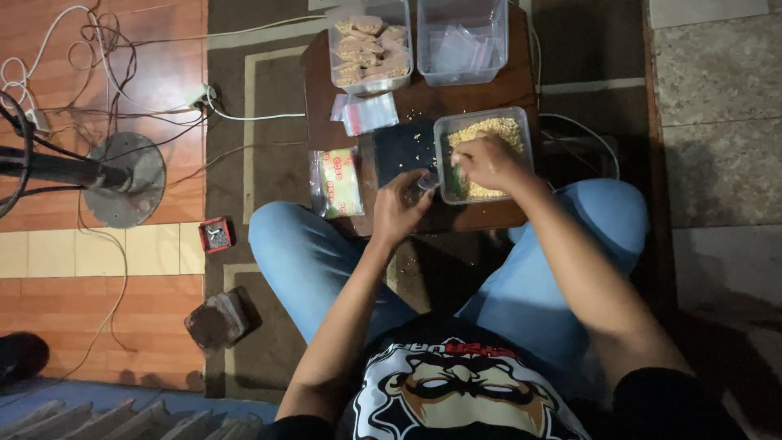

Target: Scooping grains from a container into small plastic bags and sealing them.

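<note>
My right hand (487, 160) reaches into a clear plastic tub (524, 122) of small yellow grains (493, 129) on a low wooden table (423, 99); a green scoop seems to be in its fingers. My left hand (399, 208) holds a small clear plastic bag (429, 180) at the tub's near left corner. A black scale (401, 148) with spilled grains on it sits just left of the tub.
At the table's far end stand a tub of filled packets (371, 45) and a tub of empty bags (462, 41). Loose bags (368, 112) and a printed packet stack (338, 182) lie left. A fan base (126, 179), cables and a small red box (216, 235) are on the floor.
</note>
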